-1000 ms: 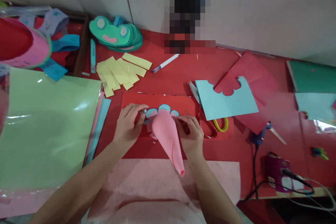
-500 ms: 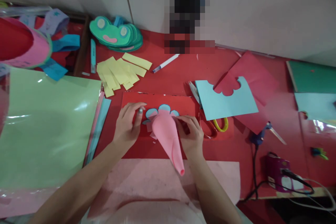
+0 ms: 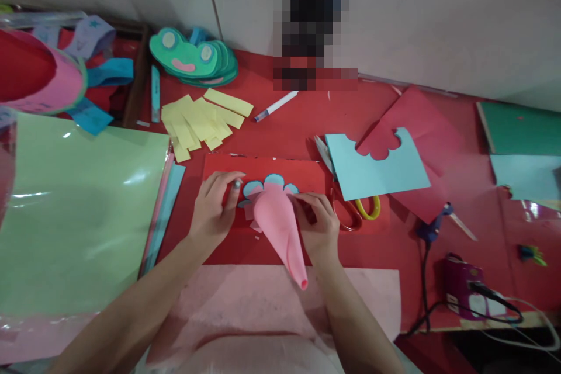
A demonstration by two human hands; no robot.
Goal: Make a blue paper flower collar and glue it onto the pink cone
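A pink sheet (image 3: 359,298) lies nearest the body, with the open narrow tip of the pink cone (image 3: 276,222) over it; a forearm drawn back carelessly could knock that tip and skew the whole piece; the cone's overlapping edge shows along its length, so a squeeze there might make it buckle or unroll.

At the cone's wide end, the right hand (image 3: 322,219) has its fingers curled and touching the right edge; whether they pinch it I cannot tell, and a loose hold could let it turn; the left hand (image 3: 213,204) is just beside the other edge, thumb and forefinger narrowly spaced, though I cannot tell if anything small is between them; the blue-edged petals (image 3: 274,181) fan out beyond the cone, and a sideways push could bend one.

Small scraps (image 3: 255,225) beside the cone could stick to it if anything there is tacky; the scissors (image 3: 368,208) lie partly under the light-blue offcut (image 3: 381,178), so a reach rightward might meet hidden metal; farther across the worktop (image 3: 289,137), the yellow strips (image 3: 197,123) overlap loosely, and a brushing sleeve could scatter them.
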